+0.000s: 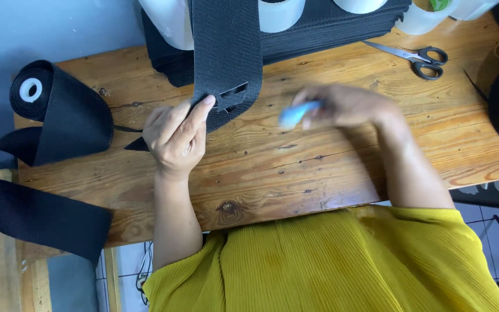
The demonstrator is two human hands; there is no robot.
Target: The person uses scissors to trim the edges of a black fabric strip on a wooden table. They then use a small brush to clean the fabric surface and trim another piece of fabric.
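A knotty wooden surface (272, 173) of warm brown planks fills the view. Behind its left end stands a grey wall (41, 29). Pale floor tiles (492, 222) show below its right edge.

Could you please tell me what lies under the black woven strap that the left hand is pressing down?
Under the wide black woven strap lie the wooden table and a stack of black fabric pieces. The left hand covers the strap's lower edge, hiding what is beneath there.
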